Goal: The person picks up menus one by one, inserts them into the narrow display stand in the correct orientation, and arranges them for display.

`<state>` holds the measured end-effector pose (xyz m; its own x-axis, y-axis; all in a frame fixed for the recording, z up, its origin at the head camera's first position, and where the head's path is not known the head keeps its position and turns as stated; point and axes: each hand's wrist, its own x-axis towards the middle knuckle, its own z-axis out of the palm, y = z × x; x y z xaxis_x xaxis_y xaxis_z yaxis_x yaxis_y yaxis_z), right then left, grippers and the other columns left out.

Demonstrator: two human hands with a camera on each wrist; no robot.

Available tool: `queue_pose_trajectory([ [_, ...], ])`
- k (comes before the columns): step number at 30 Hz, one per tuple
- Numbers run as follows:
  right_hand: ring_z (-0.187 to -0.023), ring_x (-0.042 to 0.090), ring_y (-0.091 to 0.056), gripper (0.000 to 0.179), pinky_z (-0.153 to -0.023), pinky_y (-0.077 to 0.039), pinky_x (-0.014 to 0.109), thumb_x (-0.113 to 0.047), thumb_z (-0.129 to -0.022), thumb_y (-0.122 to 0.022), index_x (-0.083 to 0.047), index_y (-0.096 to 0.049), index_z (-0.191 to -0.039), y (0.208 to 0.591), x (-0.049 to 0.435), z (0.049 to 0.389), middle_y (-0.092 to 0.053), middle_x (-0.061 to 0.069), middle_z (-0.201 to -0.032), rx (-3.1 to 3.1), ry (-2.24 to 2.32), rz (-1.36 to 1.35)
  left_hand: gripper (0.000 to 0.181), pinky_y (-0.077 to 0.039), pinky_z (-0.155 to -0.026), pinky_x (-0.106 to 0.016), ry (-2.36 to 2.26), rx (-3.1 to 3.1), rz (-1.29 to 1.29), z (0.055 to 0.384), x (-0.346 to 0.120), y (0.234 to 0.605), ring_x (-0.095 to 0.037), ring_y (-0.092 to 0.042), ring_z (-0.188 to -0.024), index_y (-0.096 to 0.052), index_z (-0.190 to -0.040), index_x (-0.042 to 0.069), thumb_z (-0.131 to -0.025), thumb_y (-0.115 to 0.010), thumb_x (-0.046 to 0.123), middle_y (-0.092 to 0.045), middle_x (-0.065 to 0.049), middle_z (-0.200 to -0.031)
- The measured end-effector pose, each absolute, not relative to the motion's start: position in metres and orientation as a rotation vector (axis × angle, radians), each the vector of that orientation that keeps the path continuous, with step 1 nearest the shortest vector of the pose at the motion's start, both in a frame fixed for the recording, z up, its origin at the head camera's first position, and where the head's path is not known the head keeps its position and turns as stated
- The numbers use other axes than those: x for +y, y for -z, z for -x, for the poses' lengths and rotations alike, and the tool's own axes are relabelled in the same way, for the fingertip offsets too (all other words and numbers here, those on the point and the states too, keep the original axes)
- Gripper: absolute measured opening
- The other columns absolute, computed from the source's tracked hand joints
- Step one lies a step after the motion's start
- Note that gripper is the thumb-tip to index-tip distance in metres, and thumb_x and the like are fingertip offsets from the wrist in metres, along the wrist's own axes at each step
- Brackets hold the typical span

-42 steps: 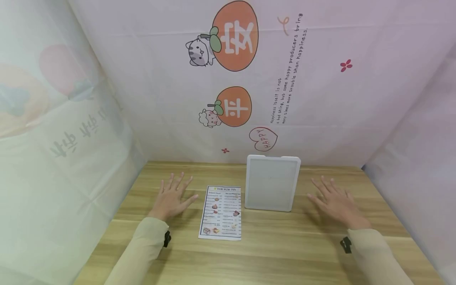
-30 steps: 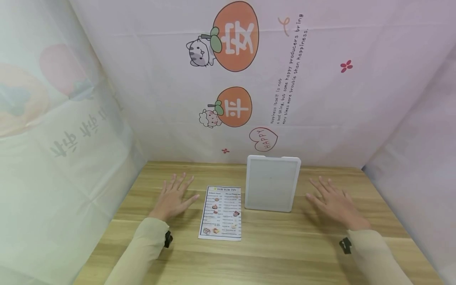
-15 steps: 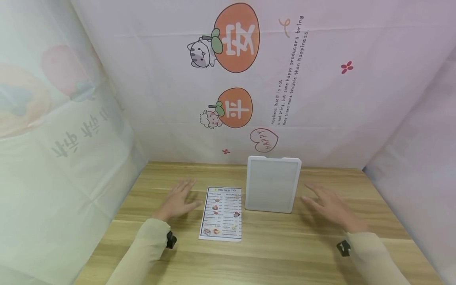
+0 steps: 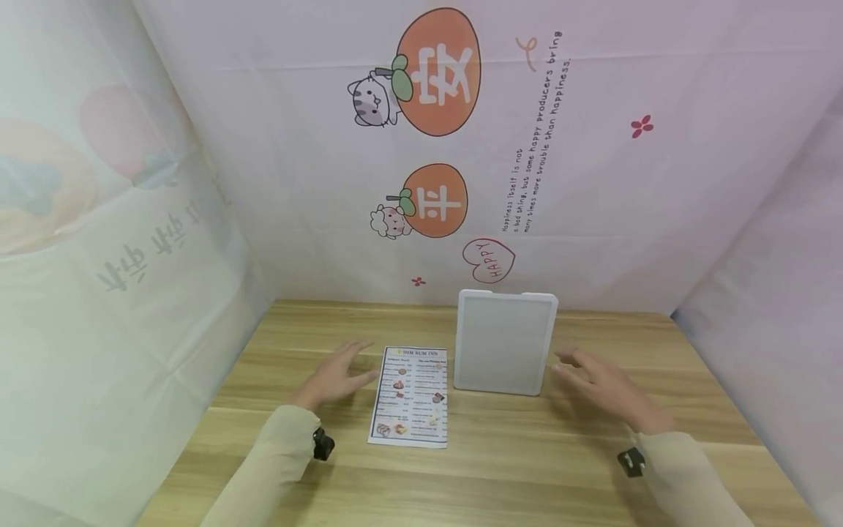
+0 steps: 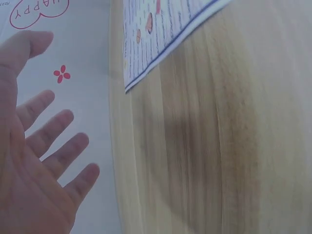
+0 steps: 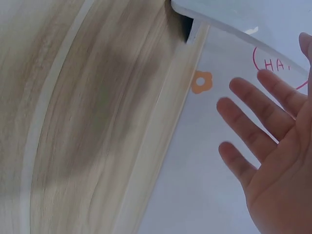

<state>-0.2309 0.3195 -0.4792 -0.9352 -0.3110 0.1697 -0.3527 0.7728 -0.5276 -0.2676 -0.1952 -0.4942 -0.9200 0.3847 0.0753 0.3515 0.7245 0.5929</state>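
Note:
My left hand (image 4: 334,375) hovers above the table just left of a printed paper menu (image 4: 410,399) headed "DIM SUM INN", its thumb pointing at the menu's left edge. In the left wrist view the fingers (image 5: 61,158) are spread and slightly bent, holding nothing. A white-framed board (image 4: 504,342) with a pale grey panel stands upright behind and right of the menu. To the board's right is my right hand (image 4: 609,388), palm turned inward, apart from it. The right wrist view shows loosely extended fingers (image 6: 248,126) with nothing in them, and a support under the board.
A light wooden table (image 4: 500,468) lies under everything. White printed cloth (image 4: 316,249) rises along its back edge, and more cloth hangs at the left and right sides. Each wrist carries a small black device.
Both hands, earlier spread palm down near the table, have lifted and turned palms inward. The left has moved right toward the menu, the right a little left toward the board.

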Motion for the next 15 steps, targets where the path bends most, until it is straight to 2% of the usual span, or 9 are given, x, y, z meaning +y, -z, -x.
queue_pose_trajectory([
  [6,-0.111,0.035,-0.063,0.040,-0.093,-0.050,0.059,-0.038,-0.104,-0.056,-0.005,-0.065,-0.124,0.477,0.312,0.230,-0.069,0.010,-0.119,-2.884,-0.914,-0.547,0.061,-0.043,-0.103,-0.058,-1.123,2.784,-0.563,0.269,-0.192,0.499,-0.034,-0.051,-0.130,-0.047,-0.149,0.013,-0.096,-0.070,0.033,-0.047,-0.009,-0.150],
  [11,-0.100,0.027,-0.067,0.030,-0.087,-0.055,0.052,-0.034,-0.103,-0.059,-0.009,-0.071,-0.113,0.478,0.304,0.230,-0.072,0.002,-0.107,-2.840,-0.905,-0.607,0.054,-0.047,-0.101,-0.052,-1.188,2.730,-0.545,0.272,-0.189,0.505,-0.031,-0.058,-0.122,-0.052,-0.145,0.011,-0.097,-0.069,0.029,-0.057,-0.009,-0.140],
  [15,-0.089,0.013,-0.065,0.021,-0.078,-0.057,0.037,-0.029,-0.102,-0.062,-0.011,-0.073,-0.105,0.484,0.296,0.231,-0.071,-0.004,-0.097,-2.807,-0.900,-0.682,0.050,-0.049,-0.098,-0.052,-1.268,2.679,-0.497,0.272,-0.187,0.506,-0.032,-0.060,-0.118,-0.054,-0.143,0.010,-0.098,-0.068,0.025,-0.061,-0.011,-0.134],
])
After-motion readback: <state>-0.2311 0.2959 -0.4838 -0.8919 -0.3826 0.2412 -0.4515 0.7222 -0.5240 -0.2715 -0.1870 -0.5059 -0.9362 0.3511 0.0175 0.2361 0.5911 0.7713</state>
